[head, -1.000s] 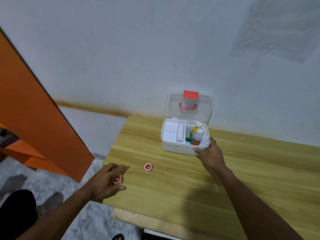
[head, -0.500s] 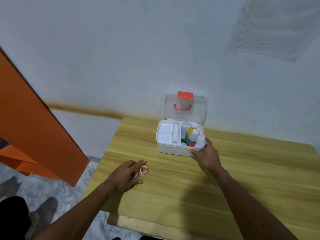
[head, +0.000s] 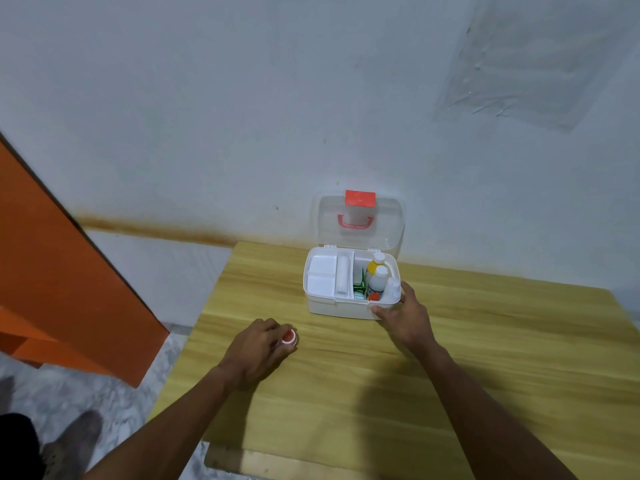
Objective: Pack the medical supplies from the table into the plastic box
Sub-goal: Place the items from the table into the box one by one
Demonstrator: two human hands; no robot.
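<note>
The white plastic box [head: 337, 308] stands open at the back of the wooden table [head: 502, 344], its clear lid [head: 384, 223] leaning on the wall. Inside its right compartment are two white-capped bottles [head: 378, 277], a green packet [head: 360, 285] and a small red-topped item. My right hand [head: 406, 317] grips the box's front right corner. My left hand [head: 254, 351] lies on the table left of the box, fingers curled around a small red-and-white round jar [head: 288, 337]. A second such jar seen earlier is hidden under the fingers.
An orange panel [head: 62, 282] slants at the left, beyond the table's left edge. A grey marbled floor and a shoe [head: 74, 441] show at the lower left. The white wall rises right behind the box.
My left hand, carrying one small jar, moved right to the second jar on the table and closed its fingers over it. My right hand stayed on the box corner.
</note>
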